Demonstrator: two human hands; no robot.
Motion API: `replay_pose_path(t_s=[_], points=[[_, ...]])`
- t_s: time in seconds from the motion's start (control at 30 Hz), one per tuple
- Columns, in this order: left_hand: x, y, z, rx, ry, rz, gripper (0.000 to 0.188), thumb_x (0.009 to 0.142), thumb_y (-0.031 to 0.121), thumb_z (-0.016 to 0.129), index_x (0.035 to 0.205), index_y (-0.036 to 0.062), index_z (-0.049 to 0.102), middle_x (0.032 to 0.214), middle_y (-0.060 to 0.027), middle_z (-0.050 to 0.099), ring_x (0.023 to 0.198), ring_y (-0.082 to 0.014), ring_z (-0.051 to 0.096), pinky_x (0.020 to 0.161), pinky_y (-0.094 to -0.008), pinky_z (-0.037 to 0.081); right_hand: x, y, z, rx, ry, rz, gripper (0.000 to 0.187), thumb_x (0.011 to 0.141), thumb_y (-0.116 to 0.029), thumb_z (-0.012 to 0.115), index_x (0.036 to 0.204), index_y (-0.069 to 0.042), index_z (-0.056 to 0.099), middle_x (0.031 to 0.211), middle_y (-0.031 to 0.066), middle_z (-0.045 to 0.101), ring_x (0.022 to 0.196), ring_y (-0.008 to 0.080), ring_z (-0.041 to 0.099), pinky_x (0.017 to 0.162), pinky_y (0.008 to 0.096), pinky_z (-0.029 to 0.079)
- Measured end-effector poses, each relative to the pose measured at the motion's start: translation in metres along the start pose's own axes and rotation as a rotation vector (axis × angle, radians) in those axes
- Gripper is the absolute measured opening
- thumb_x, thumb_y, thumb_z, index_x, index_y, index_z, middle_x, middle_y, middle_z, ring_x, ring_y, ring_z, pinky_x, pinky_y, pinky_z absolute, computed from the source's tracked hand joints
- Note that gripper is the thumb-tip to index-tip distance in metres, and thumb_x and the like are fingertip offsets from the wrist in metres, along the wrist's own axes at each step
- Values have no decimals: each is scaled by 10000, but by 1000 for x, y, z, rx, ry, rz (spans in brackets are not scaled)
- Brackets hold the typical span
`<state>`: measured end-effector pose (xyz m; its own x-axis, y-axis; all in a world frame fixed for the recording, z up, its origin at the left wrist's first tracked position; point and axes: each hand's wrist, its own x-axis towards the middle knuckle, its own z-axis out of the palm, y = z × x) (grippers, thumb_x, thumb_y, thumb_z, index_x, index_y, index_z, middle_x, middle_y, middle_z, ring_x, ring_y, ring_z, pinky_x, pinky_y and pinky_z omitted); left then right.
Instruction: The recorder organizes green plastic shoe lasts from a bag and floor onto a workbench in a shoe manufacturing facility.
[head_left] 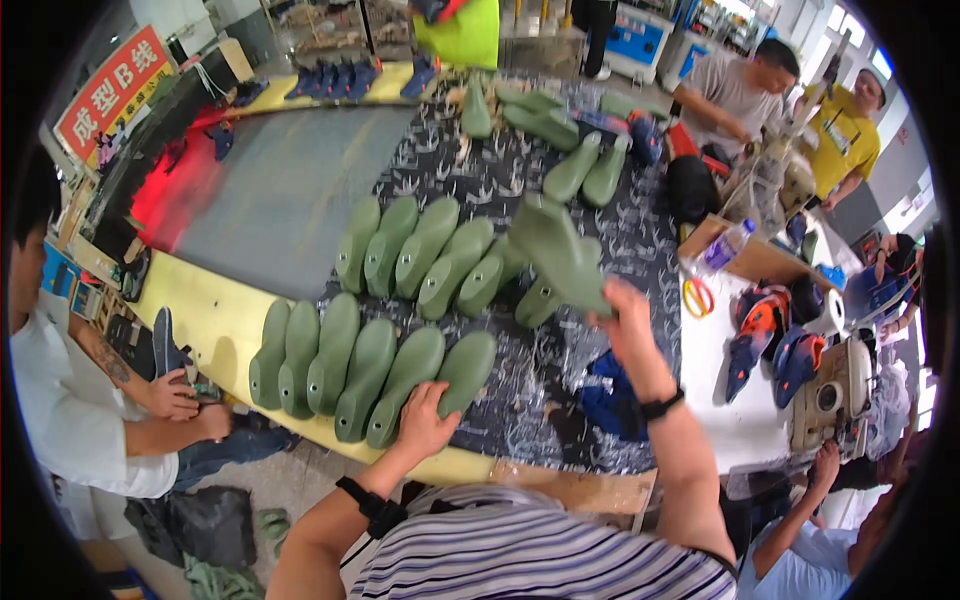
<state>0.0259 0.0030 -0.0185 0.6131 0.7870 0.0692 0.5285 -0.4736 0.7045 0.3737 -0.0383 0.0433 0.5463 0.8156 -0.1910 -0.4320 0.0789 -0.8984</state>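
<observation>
Green shoe lasts stand in two rows on a dark patterned cover. My left hand (428,420) is closed around the lower end of the last (468,370) at the right end of the front row (333,350). In my right hand (630,322) is another shoe last (555,245), slightly blurred, gripped by its narrow end and raised above the right end of the back row (437,245). It partly hides a last (538,303) standing beneath it. Beside my right forearm lies a crumpled blue thing (615,395).
More lasts (585,172) lie at the table's far side. Navy shoes (335,78) line the yellow far edge. To the right, a white table (715,350) bears a bottle (725,245), orange-and-navy shoes (765,330) and a machine (835,395). Co-workers stand left and right; one holds a shoe (165,345).
</observation>
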Motion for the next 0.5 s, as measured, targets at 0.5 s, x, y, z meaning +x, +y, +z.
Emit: replay_pose_path(t_s=[0.5], points=[[4,-1,-6,-40,47,-17,450,694,163,651,1089,-8,519,1062,-166,529,996,-360,505,838,-428,425,96,81,52,-1395,90,-228,644,752,-460,603,1205,-14,500,1308,298,356,1232,418,343,982,515,296]])
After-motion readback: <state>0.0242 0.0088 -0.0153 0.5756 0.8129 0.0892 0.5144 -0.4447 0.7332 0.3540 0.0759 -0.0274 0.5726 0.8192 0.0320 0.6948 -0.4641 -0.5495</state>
